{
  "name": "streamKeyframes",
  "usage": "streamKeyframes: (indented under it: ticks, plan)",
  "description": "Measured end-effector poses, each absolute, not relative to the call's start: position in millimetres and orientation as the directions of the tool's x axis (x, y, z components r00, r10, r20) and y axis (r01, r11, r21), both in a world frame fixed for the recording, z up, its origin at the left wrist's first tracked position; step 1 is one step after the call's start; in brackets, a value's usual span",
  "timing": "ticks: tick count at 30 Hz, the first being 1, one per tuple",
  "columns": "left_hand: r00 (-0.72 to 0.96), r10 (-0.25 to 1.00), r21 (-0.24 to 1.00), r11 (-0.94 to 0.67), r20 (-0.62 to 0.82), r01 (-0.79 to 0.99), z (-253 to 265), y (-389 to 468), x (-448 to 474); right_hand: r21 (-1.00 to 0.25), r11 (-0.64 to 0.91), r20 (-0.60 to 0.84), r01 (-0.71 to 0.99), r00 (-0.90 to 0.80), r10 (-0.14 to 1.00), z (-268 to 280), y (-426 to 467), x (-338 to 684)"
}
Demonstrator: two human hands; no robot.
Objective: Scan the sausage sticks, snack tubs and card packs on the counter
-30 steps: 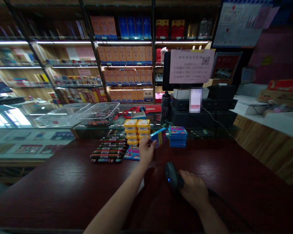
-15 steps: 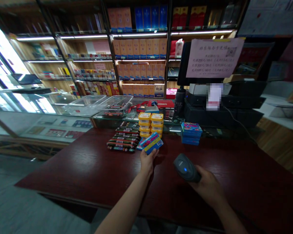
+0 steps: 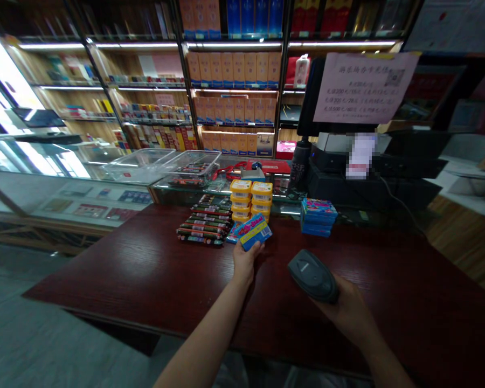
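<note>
Grasping flat blue-and-yellow packet (image 3: 256, 233) left, rounded matte scanner (image 3: 313, 275) right, two hands (image 3: 244, 264) (image 3: 350, 308), glossy wood-grained table (image 3: 137, 275)

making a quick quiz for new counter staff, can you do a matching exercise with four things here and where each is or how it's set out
Things:
A. scanner
B. yellow tubs
C. blue-and-yellow packet
D. dark sticks

Places or states:
1. held in the left hand
2. lying left of the tubs
3. stacked in two columns
4. held in the right hand

Pairs: A-4, B-3, C-1, D-2
</note>
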State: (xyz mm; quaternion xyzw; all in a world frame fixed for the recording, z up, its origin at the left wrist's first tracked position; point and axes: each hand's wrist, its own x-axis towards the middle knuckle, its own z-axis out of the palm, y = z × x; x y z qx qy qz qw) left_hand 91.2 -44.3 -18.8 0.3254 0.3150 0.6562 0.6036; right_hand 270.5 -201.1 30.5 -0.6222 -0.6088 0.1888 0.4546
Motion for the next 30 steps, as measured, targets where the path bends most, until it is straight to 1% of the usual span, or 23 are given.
streamKeyframes:
  ticks: [4,6,8,11,13,14,16,17,19,20,22,24,26,30]
  plan:
    - [-0.065,0.996,0.819,-0.081,0.053,-0.568,-22.2,-44.0,91.2,-0.700,0.138,0.355,0.701,0.174,0.918,19.8,-196.0,279.4]
    - [-0.083,0.995,0.846,-0.092,0.057,-0.524,-23.7,-44.4,92.3,-0.603,0.092,0.376,0.792,0.180,0.909,10.9,-193.1,284.9]
    - [-0.106,0.991,0.884,-0.119,0.079,-0.451,-23.6,-44.9,92.3,-0.469,0.062,0.435,0.881,0.169,0.885,0.8,-190.9,289.7]
    - [-0.143,0.971,0.943,-0.222,0.191,-0.246,-16.3,-43.5,87.3,-0.263,0.049,0.543,0.964,0.106,0.833,-13.3,-189.6,294.4]
    - [-0.180,0.934,0.947,-0.319,0.310,-0.028,-5.2,-40.5,79.5,-0.164,0.075,0.581,0.984,0.035,0.813,-20.0,-189.7,296.2]
    - [-0.201,0.904,0.926,-0.364,0.376,0.099,1.9,-38.6,74.3,-0.130,0.094,0.598,0.987,0.003,0.801,-22.4,-189.9,296.9]
    - [-0.203,0.830,0.830,-0.432,0.519,0.354,16.7,-34.8,62.2,-0.091,0.128,0.630,0.988,-0.042,0.775,-25.5,-190.1,298.1]
    - [-0.164,0.793,0.753,-0.459,0.586,0.472,23.4,-33.1,55.8,-0.085,0.137,0.644,0.987,-0.050,0.764,-26.4,-190.1,298.6]
    - [-0.007,0.744,0.555,-0.492,0.668,0.671,32.6,-30.4,43.6,-0.084,0.144,0.655,0.986,-0.054,0.754,-27.2,-189.7,299.3]
    - [0.085,0.733,0.445,-0.496,0.675,0.745,34.4,-29.4,38.4,-0.086,0.146,0.653,0.986,-0.056,0.755,-27.2,-189.4,299.5]
    - [0.241,0.732,0.243,-0.487,0.637,0.839,32.7,-28.0,30.9,-0.100,0.146,0.644,0.984,-0.048,0.763,-26.6,-189.0,299.2]
    - [0.337,0.745,0.106,-0.476,0.576,0.873,26.3,-26.8,27.7,-0.123,0.148,0.634,0.981,-0.037,0.773,-25.5,-189.1,298.4]
    - [0.369,0.769,0.046,-0.458,0.522,0.888,19.0,-25.5,28.2,-0.148,0.139,0.620,0.979,-0.018,0.784,-24.7,-189.9,297.3]
    - [0.328,0.829,0.060,-0.395,0.453,0.917,10.4,-26.3,31.7,-0.131,0.129,0.617,0.983,-0.022,0.787,-25.8,-192.0,296.8]
